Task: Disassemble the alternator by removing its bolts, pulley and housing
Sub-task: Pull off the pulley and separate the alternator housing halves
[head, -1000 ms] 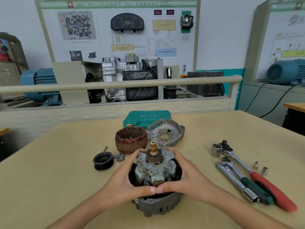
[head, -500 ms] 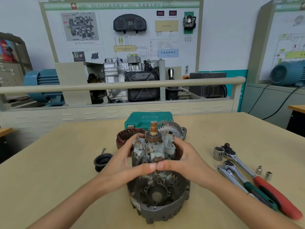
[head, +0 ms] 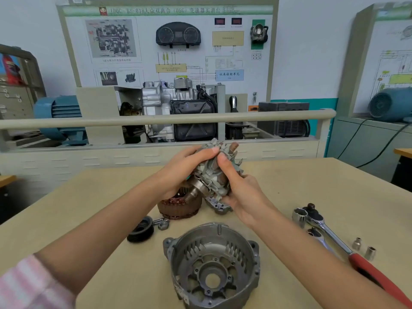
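Behind the beige table stands a training board, while both hands, left and right, clasp the rotor tilted above the emptied housing, probably to set it aside beside the stator.

Beige table carrying the lot: open housing nearest, black pulley with a nut beside it, copper stator behind, ratchet wrench and 2 sockets at right.
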{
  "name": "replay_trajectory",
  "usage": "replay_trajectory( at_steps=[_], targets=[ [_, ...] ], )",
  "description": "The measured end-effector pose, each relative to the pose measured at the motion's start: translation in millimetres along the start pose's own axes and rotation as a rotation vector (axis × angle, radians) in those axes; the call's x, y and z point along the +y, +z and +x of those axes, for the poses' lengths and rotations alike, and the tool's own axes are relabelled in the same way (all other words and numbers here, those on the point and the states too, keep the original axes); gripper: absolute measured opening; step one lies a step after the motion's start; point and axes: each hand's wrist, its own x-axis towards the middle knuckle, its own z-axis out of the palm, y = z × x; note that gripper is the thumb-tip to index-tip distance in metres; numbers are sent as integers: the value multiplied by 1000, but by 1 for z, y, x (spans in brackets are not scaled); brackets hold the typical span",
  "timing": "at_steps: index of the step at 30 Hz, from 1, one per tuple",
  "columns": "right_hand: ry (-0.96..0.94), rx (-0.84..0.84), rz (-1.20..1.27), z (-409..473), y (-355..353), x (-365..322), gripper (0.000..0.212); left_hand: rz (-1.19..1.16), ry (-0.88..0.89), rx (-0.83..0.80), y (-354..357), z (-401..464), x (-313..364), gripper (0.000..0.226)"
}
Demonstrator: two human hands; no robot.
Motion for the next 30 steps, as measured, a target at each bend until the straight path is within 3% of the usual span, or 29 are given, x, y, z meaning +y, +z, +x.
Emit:
replay_trajectory(
  at_steps=[7, 12, 20, 27, 30],
  targets=[
    [240, 23, -34, 20, -11, 13, 73, 36, -131, -5, -7, 18, -34, 56],
    [419, -25, -130, 23, -27, 17, 54, -2, -336, 29, -8, 20, -63, 69],
    [484, -11, -104, 18, -37, 29, 40, -37, -469, -75, -8, 19, -73, 54],
    [472, -38, -101, 8, -41, 35, 46, -36, -498, -106, -9, 11, -77, 41],
    [465, -31, -111, 1, -41, 39, 38, -21, -521, -112, -7, 7, -80, 46]
  ],
)
